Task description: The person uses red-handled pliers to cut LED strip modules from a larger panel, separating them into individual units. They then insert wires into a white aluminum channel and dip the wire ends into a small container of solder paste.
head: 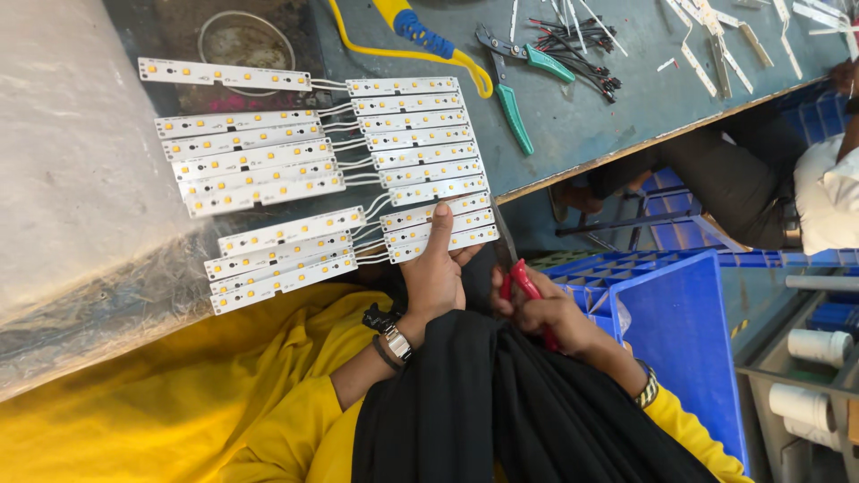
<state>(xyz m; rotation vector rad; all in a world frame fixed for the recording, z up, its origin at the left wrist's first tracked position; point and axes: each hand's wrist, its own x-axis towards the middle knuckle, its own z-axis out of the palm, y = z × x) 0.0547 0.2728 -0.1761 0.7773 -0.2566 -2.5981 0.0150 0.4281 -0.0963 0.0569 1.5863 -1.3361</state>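
Pressing its thumb across the lowest strips, the left hand [436, 268] grips the near end of a bundle of white LED strips [420, 152], fingers curled under the bundle's edge. The strips carry rows of small yellow dots and are joined by thin white wires [356, 170] to a second group of strips [250, 165] lying further left, with another group [282, 259] just below that one. All of them rest on the table [573, 125], partly over a sheet of clear plastic [80, 179].

The right hand [546, 313] is just beside the left, closed around a red-handled cutter [523, 286], close to the bundle's lower corner but apart from it. Whether the cutter's tip touches anything cannot be told.

Further out on the table lie green-handled pliers [523, 85], a yellow tool with a blue grip [420, 31], a heap of black wires [582, 45] and loose strips [716, 45]. A round metal dish [246, 40] sits near the upper strips. A blue crate [680, 340] stands beside the right hand, white rolls [819, 344] beyond it. Another person [823, 192] sits at the table's far edge.
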